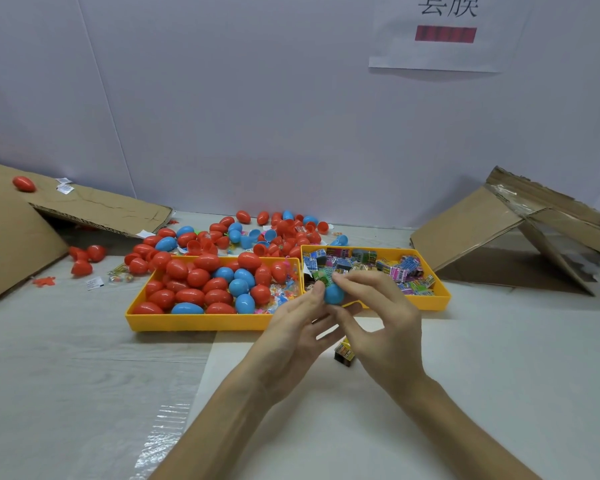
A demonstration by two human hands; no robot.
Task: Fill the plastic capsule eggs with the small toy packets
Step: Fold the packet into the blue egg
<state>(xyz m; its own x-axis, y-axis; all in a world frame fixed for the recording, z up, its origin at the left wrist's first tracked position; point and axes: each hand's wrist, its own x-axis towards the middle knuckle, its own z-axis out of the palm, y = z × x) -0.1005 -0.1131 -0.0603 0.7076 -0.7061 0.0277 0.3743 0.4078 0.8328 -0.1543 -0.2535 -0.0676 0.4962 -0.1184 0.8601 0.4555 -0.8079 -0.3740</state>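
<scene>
Fingertips (347,279) of your right hand (381,320) are drawn together, pinching a crinkled green packet (323,274) at the mouth of a blue capsule egg (334,294). Your left hand (300,329) cups that smooth, glossy egg from below and the side, thumb against its shell; your fingers hide whether it is a half or a whole.

You are holding the egg above the front edge of the right yellow tray (433,301), a shallow hard-plastic box with straight walls, filled with small printed packets (399,268), boxy and shiny. Touching its left side is the left yellow tray (201,322), heaped with rounded red and blue eggs (201,285) over a litter of clear sachets. More loose eggs (274,230) and open halves are scattered on the table behind both trays.

One dark packet (344,353) lies on the matte white sheet (482,393) right under your wrists. To your left the table cover (66,358) is pale and faintly grained, with a wrinkled strip of clear tape (163,431).

Creased corrugated cardboard (14,237) slopes up at the far left, with a lone red egg (24,183) on it; a second cardboard flap (482,230) leans at the far right. Between the tray fronts and your body the white sheet gives you flat open room.
</scene>
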